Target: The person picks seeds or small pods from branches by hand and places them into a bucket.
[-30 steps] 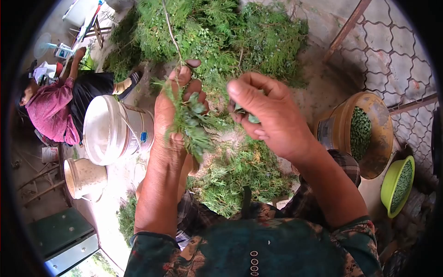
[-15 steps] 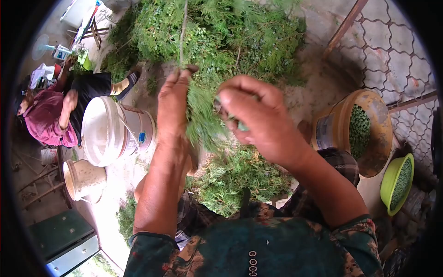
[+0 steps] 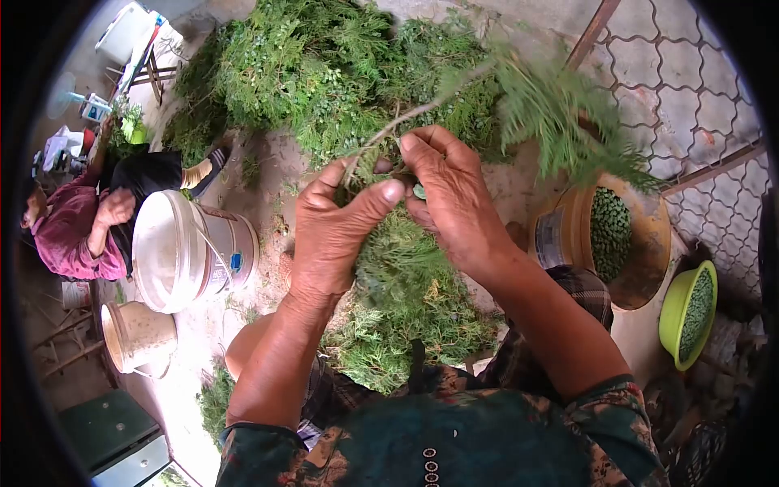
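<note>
My left hand (image 3: 329, 235) is closed on the thin woody stem of a leafy evergreen branch (image 3: 418, 114). The branch arches up to the right, and its feathery end is blurred over the bucket side. Close against it, my right hand (image 3: 456, 199) has thumb and fingers curled together at the sprigs. Small green seed cones (image 3: 419, 191) show between its fingers; how many lie in the palm is hidden. Below both hands lies a heap of cut sprigs (image 3: 398, 329).
A large pile of evergreen branches (image 3: 316, 81) lies ahead. At right stand a yellowish bucket (image 3: 649, 235) and a lime-green basin (image 3: 675, 312), both holding green cones. A white bucket (image 3: 166, 252) and a beige bucket (image 3: 146, 333) stand left, near a seated person (image 3: 81, 231).
The branch has swung from upright to a rightward arch, its leafy end now at upper right. My right hand has come in beside my left, which has turned thumb inward.
</note>
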The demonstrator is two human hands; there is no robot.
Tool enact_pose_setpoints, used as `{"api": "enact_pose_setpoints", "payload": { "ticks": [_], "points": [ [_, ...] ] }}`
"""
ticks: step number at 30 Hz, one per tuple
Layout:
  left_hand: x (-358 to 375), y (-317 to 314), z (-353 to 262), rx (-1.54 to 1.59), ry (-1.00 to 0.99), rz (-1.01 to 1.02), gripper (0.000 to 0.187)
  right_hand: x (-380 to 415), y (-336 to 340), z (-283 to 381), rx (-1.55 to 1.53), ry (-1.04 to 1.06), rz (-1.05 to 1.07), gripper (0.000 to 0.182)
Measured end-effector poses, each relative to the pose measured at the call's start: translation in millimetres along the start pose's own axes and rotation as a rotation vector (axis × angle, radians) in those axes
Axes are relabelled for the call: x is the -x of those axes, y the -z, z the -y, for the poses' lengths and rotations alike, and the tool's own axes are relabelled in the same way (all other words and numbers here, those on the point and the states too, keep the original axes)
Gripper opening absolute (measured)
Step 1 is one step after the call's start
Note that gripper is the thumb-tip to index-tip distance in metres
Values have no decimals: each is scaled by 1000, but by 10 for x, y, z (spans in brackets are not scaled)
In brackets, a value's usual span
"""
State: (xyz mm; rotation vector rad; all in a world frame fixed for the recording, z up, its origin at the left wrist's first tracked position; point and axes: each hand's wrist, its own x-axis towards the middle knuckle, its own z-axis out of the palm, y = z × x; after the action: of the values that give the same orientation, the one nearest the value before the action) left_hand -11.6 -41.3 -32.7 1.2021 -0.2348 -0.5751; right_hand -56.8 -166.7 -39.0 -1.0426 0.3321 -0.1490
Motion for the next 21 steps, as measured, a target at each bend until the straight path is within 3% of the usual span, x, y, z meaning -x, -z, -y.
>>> {"api": "enact_pose_setpoints", "payload": {
  "ticks": [5,9,11,14,16,19,21],
  "points": [
    [-6,0,41,-301,-164,-35,15,-13,-25,-116,148,160,-9,20],
    [23,-37,-6,-345,-125,-74,15,-6,-49,-73,-57,1,8,16],
    [47,-90,-86,180,143,-57,13,-42,-1,-67,-182,-135,83,15],
    [-74,144,14,110,96,-116,15,-69,16,-20,-340,-160,-42,18],
    [-106,154,1,79,74,-163,18,-41,83,51,-290,-141,-9,25],
    [-171,282,49,149,189,-259,22,96,168,337,-107,109,-72,29],
    [-138,273,-68,264,250,-240,23,270,382,672,-29,364,-147,21]
  ]
}}
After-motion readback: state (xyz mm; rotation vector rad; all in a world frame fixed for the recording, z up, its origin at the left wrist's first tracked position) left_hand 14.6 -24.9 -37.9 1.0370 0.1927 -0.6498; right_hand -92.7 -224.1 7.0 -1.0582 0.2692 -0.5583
